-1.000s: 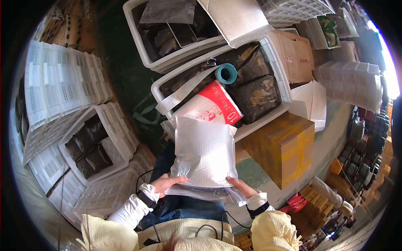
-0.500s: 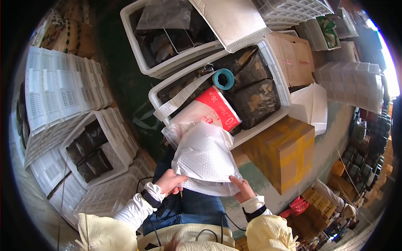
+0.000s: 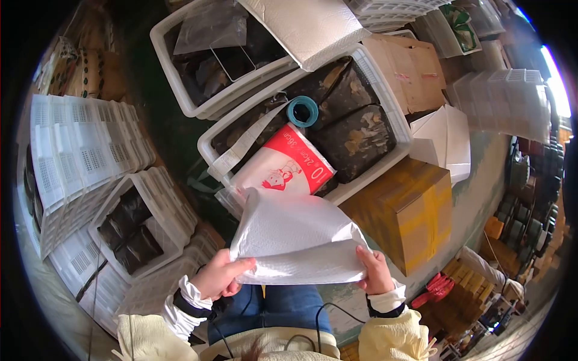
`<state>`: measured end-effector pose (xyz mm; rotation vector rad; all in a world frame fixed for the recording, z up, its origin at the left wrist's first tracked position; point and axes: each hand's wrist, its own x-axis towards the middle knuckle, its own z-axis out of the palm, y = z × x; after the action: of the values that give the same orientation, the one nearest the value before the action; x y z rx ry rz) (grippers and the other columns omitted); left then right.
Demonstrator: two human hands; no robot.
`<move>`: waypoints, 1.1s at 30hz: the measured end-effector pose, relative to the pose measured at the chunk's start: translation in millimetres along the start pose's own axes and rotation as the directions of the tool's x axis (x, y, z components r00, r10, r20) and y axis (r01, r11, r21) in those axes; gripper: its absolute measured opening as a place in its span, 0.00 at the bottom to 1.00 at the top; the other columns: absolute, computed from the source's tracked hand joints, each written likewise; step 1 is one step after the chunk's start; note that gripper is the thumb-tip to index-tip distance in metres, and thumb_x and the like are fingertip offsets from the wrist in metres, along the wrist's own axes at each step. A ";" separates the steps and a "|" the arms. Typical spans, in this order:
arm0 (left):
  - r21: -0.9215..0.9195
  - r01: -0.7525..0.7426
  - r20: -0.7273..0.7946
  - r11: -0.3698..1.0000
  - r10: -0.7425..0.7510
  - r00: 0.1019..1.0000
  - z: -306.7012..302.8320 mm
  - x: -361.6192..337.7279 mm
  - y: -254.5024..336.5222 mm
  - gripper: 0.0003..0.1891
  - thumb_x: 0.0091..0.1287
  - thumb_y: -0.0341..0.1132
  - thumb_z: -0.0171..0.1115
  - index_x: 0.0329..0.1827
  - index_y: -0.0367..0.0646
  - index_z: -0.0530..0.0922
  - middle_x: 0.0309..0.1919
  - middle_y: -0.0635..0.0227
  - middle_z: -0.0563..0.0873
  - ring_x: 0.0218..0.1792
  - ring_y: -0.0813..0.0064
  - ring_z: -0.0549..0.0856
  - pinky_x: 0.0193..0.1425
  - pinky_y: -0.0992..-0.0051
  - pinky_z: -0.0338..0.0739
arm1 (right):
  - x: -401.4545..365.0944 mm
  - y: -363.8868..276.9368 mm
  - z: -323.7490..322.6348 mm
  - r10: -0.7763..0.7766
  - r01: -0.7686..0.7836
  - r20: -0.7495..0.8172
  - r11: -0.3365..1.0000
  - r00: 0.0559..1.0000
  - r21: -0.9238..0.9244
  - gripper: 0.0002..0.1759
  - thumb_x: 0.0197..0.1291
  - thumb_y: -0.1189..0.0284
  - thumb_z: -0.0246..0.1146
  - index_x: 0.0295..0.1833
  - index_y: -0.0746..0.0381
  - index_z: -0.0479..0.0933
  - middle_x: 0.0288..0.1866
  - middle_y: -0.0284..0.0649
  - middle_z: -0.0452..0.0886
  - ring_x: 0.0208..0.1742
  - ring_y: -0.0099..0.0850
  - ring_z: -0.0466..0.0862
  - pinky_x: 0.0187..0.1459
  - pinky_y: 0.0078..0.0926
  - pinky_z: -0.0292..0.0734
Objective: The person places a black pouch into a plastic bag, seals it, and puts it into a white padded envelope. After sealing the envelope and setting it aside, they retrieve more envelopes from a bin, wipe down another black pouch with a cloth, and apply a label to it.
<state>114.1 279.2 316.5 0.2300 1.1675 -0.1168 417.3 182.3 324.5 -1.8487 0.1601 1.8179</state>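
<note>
A white bubble mailer bag (image 3: 298, 240) is held flat over my lap, both hands on its near edge. My left hand (image 3: 218, 278) grips its left corner with the thumb on top. Its right corner is pinched by my right hand (image 3: 375, 272). Just beyond the bag lies a red and white packet of bags (image 3: 283, 171), resting on the near end of a white crate (image 3: 394, 117) that holds dark packed blocks. A teal tape roll (image 3: 302, 111) with a long white label strip sits in that crate.
A second white crate (image 3: 174, 90) with dark packs and a white mailer stack (image 3: 304, 27) stands behind. To the right is a taped cardboard box (image 3: 409, 207), and another cardboard box (image 3: 415, 69) behind. Stacked white crates (image 3: 78, 150) and a tray of dark packs (image 3: 129, 231) are on the left.
The white bag has turned from upright to lying flat and sideways in my hands. My hands have spread apart along its near edge. The view has shifted slightly.
</note>
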 end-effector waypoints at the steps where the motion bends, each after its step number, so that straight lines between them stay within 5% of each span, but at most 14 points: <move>1: -0.036 -0.018 0.011 0.999 0.019 1.000 3.5 -3.8 9.5 0.10 0.65 0.34 0.56 0.39 0.34 0.73 0.25 0.69 0.77 0.10 0.90 0.62 0.11 0.85 0.54 | -3.0 -4.5 -1.3 -0.018 0.018 0.018 1.000 1.000 0.008 0.17 0.63 0.63 0.55 0.34 0.69 0.74 0.19 0.37 0.76 0.10 0.24 0.71 0.08 0.19 0.60; 10: -0.091 -0.188 -0.067 0.978 0.183 0.981 7.3 -27.2 40.2 0.11 0.64 0.35 0.58 0.37 0.34 0.74 0.25 0.65 0.81 0.08 0.90 0.64 0.08 0.85 0.53 | -25.6 -47.7 21.4 -0.161 0.159 0.015 0.983 0.987 0.088 0.13 0.62 0.69 0.55 0.33 0.70 0.74 0.21 0.40 0.77 0.13 0.27 0.75 0.09 0.22 0.67; 14: -0.020 -0.078 -0.127 0.997 0.075 0.989 15.0 -44.7 6.0 0.14 0.62 0.40 0.62 0.35 0.35 0.74 0.21 0.69 0.78 0.10 0.87 0.69 0.10 0.86 0.60 | -27.4 -54.6 21.3 -0.184 0.181 0.043 0.982 0.982 0.059 0.12 0.61 0.70 0.56 0.33 0.70 0.76 0.19 0.37 0.76 0.14 0.25 0.76 0.13 0.22 0.69; 17: 0.187 -0.011 -0.075 0.982 0.026 0.997 24.4 -48.4 -33.9 0.17 0.62 0.45 0.62 0.33 0.37 0.74 0.18 0.72 0.77 0.11 0.87 0.72 0.11 0.86 0.62 | -15.5 -61.5 21.9 -0.352 0.360 0.118 0.931 0.929 -0.060 0.12 0.60 0.70 0.58 0.32 0.70 0.77 0.20 0.34 0.76 0.17 0.19 0.73 0.17 0.18 0.68; 20: 0.313 0.010 0.167 0.950 -0.065 0.984 36.1 -48.6 -56.1 0.13 0.66 0.45 0.56 0.37 0.43 0.76 0.15 0.78 0.72 0.14 0.88 0.69 0.15 0.86 0.59 | -17.4 -87.1 48.0 -0.274 0.449 0.440 0.815 0.855 -0.365 0.13 0.60 0.69 0.59 0.30 0.69 0.78 0.21 0.30 0.75 0.19 0.15 0.69 0.20 0.17 0.65; 23: 0.365 0.045 0.314 0.930 -0.168 0.935 41.8 -34.3 -81.3 0.16 0.65 0.49 0.55 0.37 0.44 0.76 0.16 0.78 0.71 0.14 0.88 0.68 0.18 0.85 0.61 | -8.3 -101.8 102.1 -0.184 0.562 0.719 0.759 0.671 -0.330 0.15 0.59 0.68 0.60 0.27 0.70 0.77 0.18 0.28 0.70 0.19 0.16 0.66 0.21 0.21 0.63; 24: 0.360 -0.047 0.371 0.932 -0.097 0.923 43.7 -14.3 -102.7 0.15 0.65 0.48 0.54 0.37 0.44 0.76 0.16 0.78 0.71 0.14 0.87 0.68 0.18 0.85 0.61 | 8.4 -97.0 110.7 -0.133 0.578 0.775 0.745 0.618 -0.333 0.16 0.59 0.68 0.60 0.26 0.70 0.76 0.17 0.28 0.69 0.20 0.17 0.67 0.21 0.22 0.64; 26: 0.337 -0.223 0.477 0.915 0.038 0.878 51.8 25.0 -136.6 0.14 0.64 0.46 0.54 0.37 0.44 0.76 0.16 0.77 0.71 0.13 0.87 0.68 0.17 0.84 0.60 | 31.8 -86.2 124.0 0.031 0.550 0.760 0.671 0.649 -0.497 0.18 0.57 0.66 0.61 0.24 0.71 0.73 0.17 0.31 0.69 0.19 0.17 0.68 0.21 0.22 0.65; 28: 0.286 -0.110 0.440 0.952 -0.029 0.897 84.6 30.3 -98.1 0.11 0.64 0.42 0.53 0.36 0.44 0.77 0.15 0.75 0.71 0.13 0.86 0.68 0.15 0.84 0.60 | 45.1 -75.4 129.7 0.108 0.457 0.725 0.710 0.681 -0.535 0.18 0.57 0.65 0.61 0.24 0.70 0.74 0.16 0.32 0.72 0.20 0.19 0.73 0.22 0.20 0.69; 31: 0.212 -0.260 0.459 0.942 0.139 0.878 105.7 74.3 -97.3 0.09 0.63 0.39 0.52 0.36 0.44 0.77 0.16 0.76 0.72 0.13 0.85 0.69 0.14 0.83 0.60 | 66.6 -64.8 130.2 0.099 0.443 0.696 0.705 0.711 -0.554 0.17 0.58 0.65 0.60 0.26 0.70 0.75 0.18 0.35 0.75 0.23 0.23 0.79 0.26 0.19 0.75; 33: 0.224 -0.306 0.445 0.925 0.182 0.877 112.9 87.1 -82.8 0.09 0.63 0.39 0.52 0.36 0.45 0.77 0.16 0.77 0.73 0.13 0.86 0.69 0.15 0.84 0.61 | 76.8 -57.7 120.8 -0.041 0.514 0.708 0.718 0.705 -0.470 0.15 0.59 0.67 0.58 0.30 0.71 0.75 0.22 0.36 0.77 0.25 0.24 0.81 0.29 0.21 0.77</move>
<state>231.8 174.2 268.6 0.5840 0.6798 -0.1045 341.6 307.0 274.2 -1.3219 -1.1117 2.3120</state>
